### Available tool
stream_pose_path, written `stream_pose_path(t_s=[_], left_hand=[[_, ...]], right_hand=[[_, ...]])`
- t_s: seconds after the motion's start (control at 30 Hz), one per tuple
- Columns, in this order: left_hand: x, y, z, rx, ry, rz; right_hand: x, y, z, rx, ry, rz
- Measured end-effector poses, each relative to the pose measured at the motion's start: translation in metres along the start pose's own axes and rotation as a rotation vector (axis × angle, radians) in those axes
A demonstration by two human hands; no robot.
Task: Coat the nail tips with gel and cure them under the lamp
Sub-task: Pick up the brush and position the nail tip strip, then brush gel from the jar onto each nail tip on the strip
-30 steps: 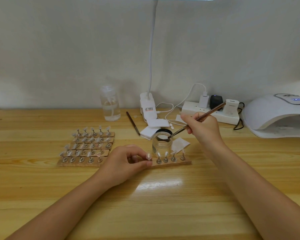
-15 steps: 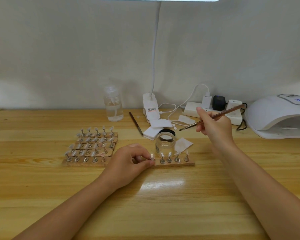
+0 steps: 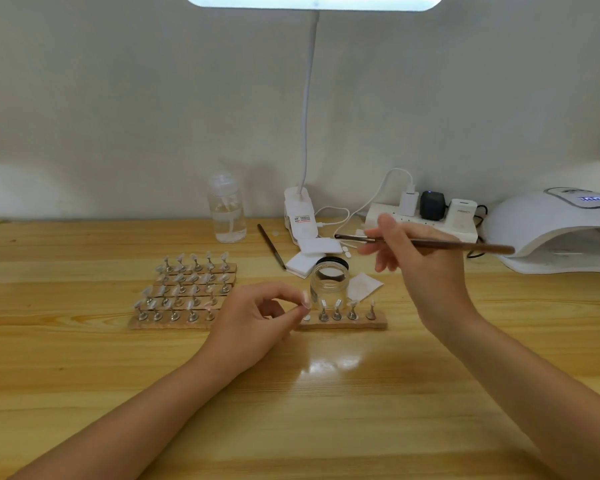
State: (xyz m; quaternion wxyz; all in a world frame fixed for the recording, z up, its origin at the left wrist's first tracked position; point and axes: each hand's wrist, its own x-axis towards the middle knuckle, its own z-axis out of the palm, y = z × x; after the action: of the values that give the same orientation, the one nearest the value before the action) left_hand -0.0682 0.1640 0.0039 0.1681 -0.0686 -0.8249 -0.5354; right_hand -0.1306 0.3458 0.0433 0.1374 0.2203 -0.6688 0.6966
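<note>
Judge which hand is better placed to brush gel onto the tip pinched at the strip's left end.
Right. The right hand already holds the brush, raised above the glass jar. The left hand is occupied pinching the nail tip.

The right hand (image 3: 426,261) holds a brush (image 3: 423,242) above the jar (image 3: 329,284); the left hand (image 3: 257,317) pinches a nail tip (image 3: 305,299).

Left hand (image 3: 257,317): bare, no ring or glove in sight.
Right hand (image 3: 416,258): bare too, its fingers blurred in the frame.
Left forearm (image 3: 125,414): uncovered from wrist to the picture's lower edge, no sleeve, no watch, no band.
Right forearm (image 3: 520,386): uncovered likewise, no sleeve or bracelet showing.
Fingernails: too small and blurred to tell.
</note>
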Motion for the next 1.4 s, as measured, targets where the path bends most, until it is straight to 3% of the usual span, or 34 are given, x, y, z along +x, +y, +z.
stream_pose_path(t_s=[0.23,0.57,0.8,1.4], left_hand=[[-0.012,0.001,0.008,-0.092,-0.105,-0.064],[-0.008,-0.008,0.008,-0.104,-0.108,-0.066],[-0.007,-0.013,0.009,-0.102,-0.129,-0.04],[-0.006,-0.012,0.009,-0.136,-0.115,-0.106]], right_hand=[[-0.045,0.009,-0.003,0.057,-0.009,0.014],[-0.057,0.031,0.002,-0.162,-0.151,-0.239],[-0.057,0.035,0.003,-0.307,-0.205,-0.312],[-0.056,0.031,0.004,-0.393,-0.252,-0.362]])
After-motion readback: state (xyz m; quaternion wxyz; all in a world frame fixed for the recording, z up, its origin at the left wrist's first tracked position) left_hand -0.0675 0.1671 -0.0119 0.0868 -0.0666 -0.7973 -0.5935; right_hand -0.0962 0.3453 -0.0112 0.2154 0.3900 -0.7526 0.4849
